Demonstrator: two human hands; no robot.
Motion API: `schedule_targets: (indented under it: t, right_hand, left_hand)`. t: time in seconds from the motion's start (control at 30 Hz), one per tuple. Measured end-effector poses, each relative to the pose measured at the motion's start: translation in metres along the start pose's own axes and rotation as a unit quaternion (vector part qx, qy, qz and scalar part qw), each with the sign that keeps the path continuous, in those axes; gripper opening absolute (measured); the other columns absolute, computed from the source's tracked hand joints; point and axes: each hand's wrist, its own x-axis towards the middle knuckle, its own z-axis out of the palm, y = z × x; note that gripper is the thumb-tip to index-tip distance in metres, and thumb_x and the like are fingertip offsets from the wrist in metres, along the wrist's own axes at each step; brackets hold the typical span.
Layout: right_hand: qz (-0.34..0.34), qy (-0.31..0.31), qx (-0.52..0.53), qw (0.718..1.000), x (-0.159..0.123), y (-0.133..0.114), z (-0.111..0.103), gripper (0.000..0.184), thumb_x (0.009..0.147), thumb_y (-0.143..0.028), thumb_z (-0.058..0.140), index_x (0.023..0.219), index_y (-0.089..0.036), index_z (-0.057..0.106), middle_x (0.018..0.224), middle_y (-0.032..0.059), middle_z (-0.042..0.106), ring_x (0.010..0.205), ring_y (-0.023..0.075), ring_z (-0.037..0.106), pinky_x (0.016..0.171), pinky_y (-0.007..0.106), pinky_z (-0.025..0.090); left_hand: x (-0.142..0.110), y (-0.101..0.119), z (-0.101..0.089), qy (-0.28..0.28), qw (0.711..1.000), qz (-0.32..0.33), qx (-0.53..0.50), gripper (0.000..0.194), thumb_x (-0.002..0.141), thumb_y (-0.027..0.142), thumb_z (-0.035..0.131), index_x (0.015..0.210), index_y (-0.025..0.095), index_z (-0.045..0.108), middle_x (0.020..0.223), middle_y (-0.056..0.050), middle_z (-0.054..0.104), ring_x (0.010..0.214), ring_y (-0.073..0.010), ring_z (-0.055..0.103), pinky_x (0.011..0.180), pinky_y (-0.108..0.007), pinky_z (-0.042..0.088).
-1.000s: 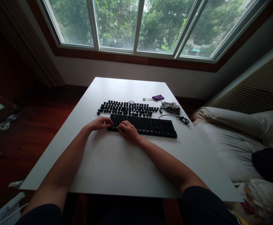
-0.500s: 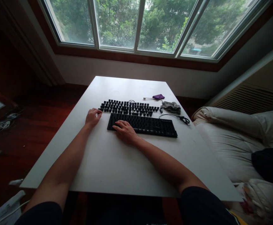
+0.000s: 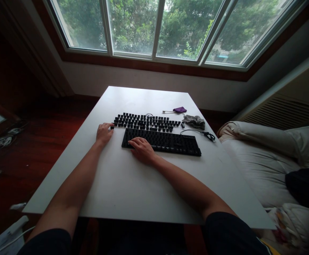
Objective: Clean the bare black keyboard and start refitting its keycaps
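A black keyboard (image 3: pixel 175 143) lies on the white table, its face dark and the separate keys hard to make out. My right hand (image 3: pixel 143 150) rests over its left front part, fingers stretched out and touching it. Beyond the keyboard, loose black keycaps (image 3: pixel 135 122) stand in rows. At the left end of those rows is my left hand (image 3: pixel 105 134), thumb and forefinger closed about a small black keycap (image 3: pixel 112 127). A pale spot shows by the thumb; I cannot tell what it is.
A grey cloth (image 3: pixel 194 121), a purple cloth (image 3: pixel 180 109) and a thin stick (image 3: pixel 168 112) lie at the table's (image 3: pixel 117 187) far right. The coiled cable (image 3: pixel 209 136) sits right of the keyboard. A padded sofa (image 3: pixel 252 159) stands beside the table, a window beyond it.
My left hand has shifted slightly left, and a keycap now shows between its fingertips. My right hand has barely moved on the keyboard.
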Motion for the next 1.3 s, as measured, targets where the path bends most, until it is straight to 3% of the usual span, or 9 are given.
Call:
schedule_targets:
  t: [0.3, 0.43, 0.53, 0.67, 0.8, 1.3]
  right_hand:
    - [-0.004, 0.027, 0.009, 1.000, -0.002, 0.007, 0.001, 0.039, 0.095, -0.025, 0.062, 0.134, -0.021, 0.061, 0.125, 0.0120, 0.066, 0.122, 0.0270, 0.055, 0.107, 0.046, 0.044]
    - [0.009, 0.025, -0.001, 1.000, -0.003, 0.008, 0.001, 0.038, 0.095, -0.026, 0.062, 0.133, -0.021, 0.062, 0.124, 0.0117, 0.067, 0.121, 0.0273, 0.056, 0.105, 0.046, 0.044]
    - [0.025, 0.017, -0.006, 1.000, -0.002, 0.006, 0.000, 0.040, 0.094, -0.024, 0.064, 0.133, -0.022, 0.062, 0.125, 0.0116, 0.067, 0.121, 0.0276, 0.055, 0.105, 0.046, 0.045]
    - [0.029, 0.010, -0.009, 1.000, -0.001, 0.007, 0.000, 0.041, 0.091, -0.020, 0.066, 0.132, -0.022, 0.063, 0.126, 0.0114, 0.066, 0.122, 0.0278, 0.055, 0.105, 0.047, 0.045]
    - [0.032, 0.010, -0.010, 0.999, -0.002, 0.008, 0.001, 0.040, 0.092, -0.021, 0.066, 0.132, -0.023, 0.063, 0.126, 0.0110, 0.066, 0.123, 0.0278, 0.055, 0.105, 0.047, 0.045]
    - [0.029, 0.013, -0.006, 0.999, -0.002, 0.008, -0.001, 0.039, 0.092, -0.023, 0.066, 0.131, -0.022, 0.063, 0.126, 0.0114, 0.066, 0.122, 0.0279, 0.055, 0.105, 0.046, 0.046]
  left_hand:
    - [-0.002, 0.003, -0.002, -0.007, 1.000, -0.022, 0.009, 0.024, 0.084, 0.026, 0.061, 0.104, 0.023, 0.074, 0.111, -0.008, 0.072, 0.109, -0.0308, 0.056, 0.102, -0.046, 0.045]
    - [0.000, 0.010, -0.010, -0.042, 0.998, 0.012, -0.042, 0.024, 0.084, 0.032, 0.062, 0.102, 0.025, 0.075, 0.107, -0.006, 0.072, 0.108, -0.0280, 0.058, 0.098, -0.041, 0.048]
    - [0.003, 0.024, -0.024, -0.141, 0.981, 0.063, -0.117, 0.027, 0.084, 0.038, 0.062, 0.102, 0.025, 0.076, 0.102, -0.004, 0.073, 0.093, -0.0222, 0.063, 0.086, -0.035, 0.051]
    - [0.005, 0.047, -0.045, -0.305, 0.928, 0.121, -0.179, 0.032, 0.083, 0.044, 0.065, 0.104, 0.022, 0.075, 0.100, -0.004, 0.074, 0.086, -0.0192, 0.065, 0.076, -0.030, 0.050]
    - [0.003, 0.059, -0.052, -0.391, 0.896, 0.122, -0.172, 0.037, 0.081, 0.048, 0.068, 0.107, 0.023, 0.075, 0.099, -0.004, 0.075, 0.086, -0.0201, 0.066, 0.075, -0.029, 0.050]
    - [0.003, 0.056, -0.047, -0.397, 0.897, 0.123, -0.151, 0.033, 0.081, 0.046, 0.067, 0.102, 0.022, 0.074, 0.095, -0.004, 0.074, 0.083, -0.0194, 0.065, 0.073, -0.028, 0.049]
